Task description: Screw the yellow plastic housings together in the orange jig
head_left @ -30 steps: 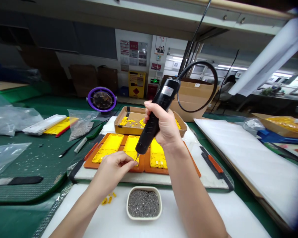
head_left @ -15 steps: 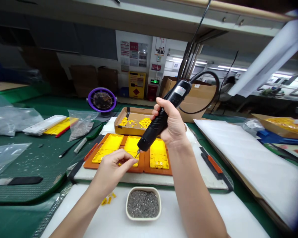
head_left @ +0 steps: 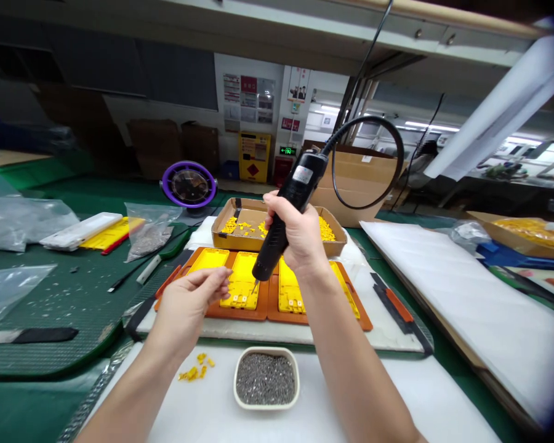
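My right hand point(head_left: 298, 237) grips a black electric screwdriver point(head_left: 284, 215) held nearly upright, its bit just above a yellow plastic housing point(head_left: 242, 280). That housing lies in an orange fixture tray point(head_left: 240, 311) beside other yellow housings. Left of the bit, my left hand point(head_left: 189, 304) hovers over the tray with fingers loosely apart and nothing visible in it. In front of the tray stands a white dish of small screws point(head_left: 266, 378). A few small yellow parts point(head_left: 194, 368) lie on the white mat.
A cardboard box of yellow parts point(head_left: 240, 229) sits behind the tray. A purple fan point(head_left: 189, 184), plastic bags and a white and yellow stack point(head_left: 92, 231) lie on the green mat at the left. White foam sheets point(head_left: 466, 295) lie at the right.
My left hand has drawn back left from the bit and its fingers have spread. The screwdriver has swung more upright and its bit has moved over the middle housing.
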`<state>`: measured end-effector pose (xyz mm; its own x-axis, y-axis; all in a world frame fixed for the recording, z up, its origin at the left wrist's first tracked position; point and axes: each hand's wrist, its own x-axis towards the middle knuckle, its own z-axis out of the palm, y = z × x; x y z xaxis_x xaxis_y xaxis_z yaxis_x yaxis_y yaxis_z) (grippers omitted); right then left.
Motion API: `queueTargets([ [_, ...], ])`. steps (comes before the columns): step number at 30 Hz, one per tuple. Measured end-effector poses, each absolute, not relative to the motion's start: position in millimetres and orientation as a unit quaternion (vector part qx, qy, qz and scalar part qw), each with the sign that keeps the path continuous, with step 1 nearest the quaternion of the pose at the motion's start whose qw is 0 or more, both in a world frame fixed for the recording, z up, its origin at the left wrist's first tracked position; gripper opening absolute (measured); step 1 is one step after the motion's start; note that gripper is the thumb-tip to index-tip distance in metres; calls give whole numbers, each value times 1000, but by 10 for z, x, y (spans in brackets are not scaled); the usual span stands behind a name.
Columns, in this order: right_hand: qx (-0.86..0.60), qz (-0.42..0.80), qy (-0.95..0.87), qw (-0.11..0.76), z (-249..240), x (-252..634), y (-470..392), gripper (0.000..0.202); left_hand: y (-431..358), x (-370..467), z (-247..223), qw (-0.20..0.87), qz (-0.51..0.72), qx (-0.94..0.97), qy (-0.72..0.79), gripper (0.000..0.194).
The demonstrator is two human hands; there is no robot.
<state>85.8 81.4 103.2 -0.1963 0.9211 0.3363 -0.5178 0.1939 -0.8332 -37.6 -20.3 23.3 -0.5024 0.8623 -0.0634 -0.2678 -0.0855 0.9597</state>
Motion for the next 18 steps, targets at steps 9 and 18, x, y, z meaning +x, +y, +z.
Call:
queueTargets([
  [9, -235, 555, -497, 625, 761, 591, 873, 24, -129, -406, 310, 494, 760, 94, 411, 20],
  [18, -247, 545, -517, 612, 745, 559, 845, 24, -134, -419, 289, 503, 766, 77, 394, 20],
])
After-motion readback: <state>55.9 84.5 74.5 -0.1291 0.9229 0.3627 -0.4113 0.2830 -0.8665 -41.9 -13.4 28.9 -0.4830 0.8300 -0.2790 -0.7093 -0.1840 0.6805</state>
